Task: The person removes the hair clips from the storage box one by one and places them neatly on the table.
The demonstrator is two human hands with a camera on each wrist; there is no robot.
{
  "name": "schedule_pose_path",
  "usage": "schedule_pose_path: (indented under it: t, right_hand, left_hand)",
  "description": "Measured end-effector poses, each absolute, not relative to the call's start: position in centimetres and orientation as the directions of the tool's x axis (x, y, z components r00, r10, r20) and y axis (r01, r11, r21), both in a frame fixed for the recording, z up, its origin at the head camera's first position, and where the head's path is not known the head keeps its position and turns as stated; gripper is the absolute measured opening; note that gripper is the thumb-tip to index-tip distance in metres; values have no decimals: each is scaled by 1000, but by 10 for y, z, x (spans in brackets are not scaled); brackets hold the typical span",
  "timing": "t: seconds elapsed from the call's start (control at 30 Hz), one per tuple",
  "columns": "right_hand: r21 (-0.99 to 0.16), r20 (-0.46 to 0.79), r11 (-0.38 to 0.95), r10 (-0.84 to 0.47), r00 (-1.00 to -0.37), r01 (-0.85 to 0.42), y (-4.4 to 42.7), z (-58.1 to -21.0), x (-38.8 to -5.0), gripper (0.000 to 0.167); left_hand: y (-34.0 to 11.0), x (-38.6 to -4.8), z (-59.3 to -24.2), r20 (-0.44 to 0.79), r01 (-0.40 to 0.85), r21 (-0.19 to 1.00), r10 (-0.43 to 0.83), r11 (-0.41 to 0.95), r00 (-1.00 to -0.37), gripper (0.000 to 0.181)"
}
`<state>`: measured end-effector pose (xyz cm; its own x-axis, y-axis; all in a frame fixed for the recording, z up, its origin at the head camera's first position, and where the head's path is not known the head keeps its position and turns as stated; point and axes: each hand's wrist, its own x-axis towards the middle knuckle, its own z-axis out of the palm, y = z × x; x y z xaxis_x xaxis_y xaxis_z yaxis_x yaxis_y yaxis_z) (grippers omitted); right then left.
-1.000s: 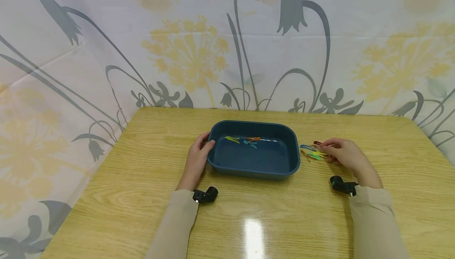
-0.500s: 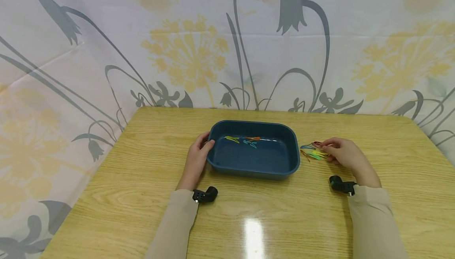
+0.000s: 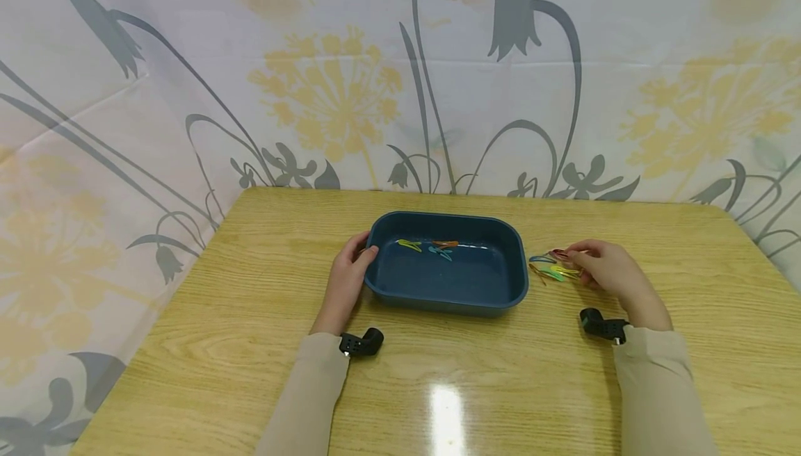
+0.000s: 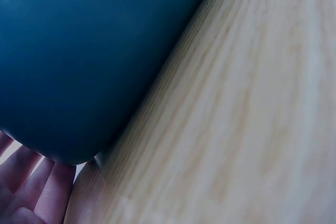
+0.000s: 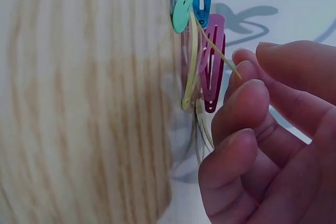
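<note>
My left forearm (image 3: pixel 308 393) extends forward and inclines to the right; the left hand (image 3: pixel 347 272) maintains a grip, thumb opposed to the fingers (image 4: pixel 55 192). My right forearm (image 3: pixel 658 390) extends forward and inclines to the left. The right hand (image 3: pixel 613 272) faces inward, fingers (image 5: pixel 241 103) bent, thumb (image 5: pixel 299 66) near the index fingertip; closure of this pinch cannot be confirmed. Beige sleeves reach both wrists.

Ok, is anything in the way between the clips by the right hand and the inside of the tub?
Only the right wall of the tub, which the clips would have to clear. Nothing else visible blocks that path from the right hand; the left hand holds the opposite end.
</note>
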<state>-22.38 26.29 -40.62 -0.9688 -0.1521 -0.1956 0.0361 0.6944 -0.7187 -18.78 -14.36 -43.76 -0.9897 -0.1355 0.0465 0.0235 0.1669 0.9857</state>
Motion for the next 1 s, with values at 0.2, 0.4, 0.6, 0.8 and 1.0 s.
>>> schedule_pose_path:
  t: [0.2,0.4,0.6,0.8,1.0]
  right_hand:
    - [-725,-170,689,-153,-974,18,261,-401,-222,49]
    - [-725,-113,688,-165,-980,-32,259,-398,-221,49]
    - [-740,-72,669,-181,-981,-69,256,-396,-220,48]
    - [-729,-45,677,-199,-979,-104,251,-391,-220,47]
    - [-738,-27,662,-221,-975,-130,246,-385,-220,47]
  left_hand:
    - [-143,-188,-439,55,32,985,-137,170,-989,35]
    - [-143,-187,-437,56,32,985,-138,172,-989,36]
    - [-143,-188,-438,53,28,984,-139,175,-989,35]
    - [-143,-188,-438,47,24,985,-138,168,-989,36]
    - [-143,-188,-437,41,18,987,-138,160,-990,36]
